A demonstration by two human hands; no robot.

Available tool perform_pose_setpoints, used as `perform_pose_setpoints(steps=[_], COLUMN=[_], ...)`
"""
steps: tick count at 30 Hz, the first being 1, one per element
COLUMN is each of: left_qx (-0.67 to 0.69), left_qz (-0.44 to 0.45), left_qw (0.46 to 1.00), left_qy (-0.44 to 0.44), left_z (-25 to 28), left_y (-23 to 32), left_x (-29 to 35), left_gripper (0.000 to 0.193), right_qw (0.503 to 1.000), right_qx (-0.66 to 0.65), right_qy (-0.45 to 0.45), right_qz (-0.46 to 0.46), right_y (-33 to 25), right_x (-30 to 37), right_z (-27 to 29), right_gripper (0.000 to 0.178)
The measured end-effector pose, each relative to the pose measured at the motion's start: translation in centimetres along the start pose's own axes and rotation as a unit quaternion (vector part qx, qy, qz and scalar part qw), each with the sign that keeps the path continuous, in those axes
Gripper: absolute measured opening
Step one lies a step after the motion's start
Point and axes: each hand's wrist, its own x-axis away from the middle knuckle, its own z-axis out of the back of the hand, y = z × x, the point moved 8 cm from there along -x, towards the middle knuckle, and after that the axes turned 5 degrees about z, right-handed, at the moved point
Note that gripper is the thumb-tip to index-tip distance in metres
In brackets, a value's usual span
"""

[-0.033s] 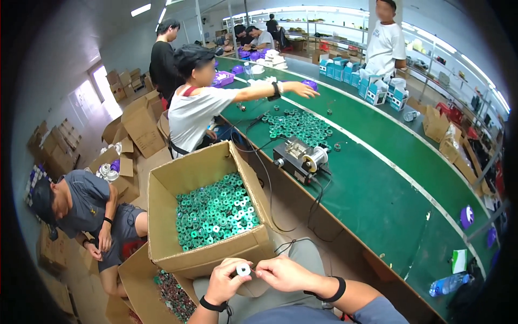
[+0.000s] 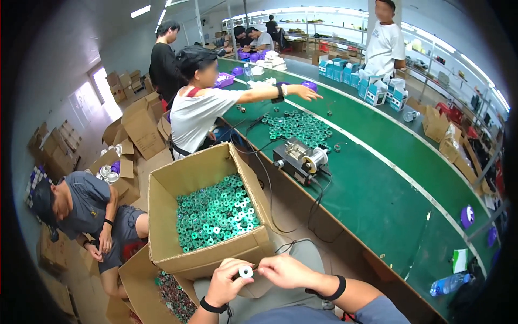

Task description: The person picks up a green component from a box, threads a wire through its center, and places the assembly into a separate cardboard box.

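My left hand (image 2: 223, 282) pinches a small white ring-shaped part (image 2: 246, 267) with a dark hole in its middle, held above my lap. Close to its right side, my right hand (image 2: 287, 271) has thumb and finger pressed together. A thin strand seems to run between that pinch and the part, but it is too fine to make out. Just beyond my hands stands an open cardboard box (image 2: 210, 261), holding a heap of green ring-shaped parts (image 2: 216, 213).
A green-topped bench (image 2: 372, 216) runs along my right, bearing a wire-spool device (image 2: 301, 162) with cables and scattered green rings (image 2: 299, 127). A second box (image 2: 141, 275) of small parts sits lower left. Co-workers are nearby; one's arm (image 2: 259, 95) reaches over the bench.
Both my hands have shifted very slightly to the right with the ring-shaped part. The co-worker's outstretched arm at the bench has moved a little right and lower.
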Motion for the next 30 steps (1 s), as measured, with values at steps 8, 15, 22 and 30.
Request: perform_pose_setpoints(steps=[8,15,22,30], left_qx=[-0.198,-0.172,-0.171,-0.144], left_qz=[-0.09,-0.102,-0.083,-0.082], left_qw=[0.975,0.98,0.982,0.986], left_qy=[0.035,0.023,0.021,0.035], left_z=[-0.9,-1.6,-2.0,-0.9], left_y=[1.7,1.8,2.3,2.1], left_x=[0.2,-0.3,0.3,-0.1], left_gripper=[0.034,0.034,0.032,0.033], right_qw=[0.999,0.998,0.995,0.995], right_qx=[-0.028,-0.041,-0.049,-0.064], right_qy=[-0.01,-0.008,-0.032,-0.038], right_qz=[-0.038,-0.05,-0.085,-0.061], right_y=[0.1,0.9,1.3,0.2], right_x=[-0.7,-0.8,-0.4,-0.3], right_z=[1.5,2.0,1.8,1.8], right_gripper=[0.023,0.023,0.024,0.025])
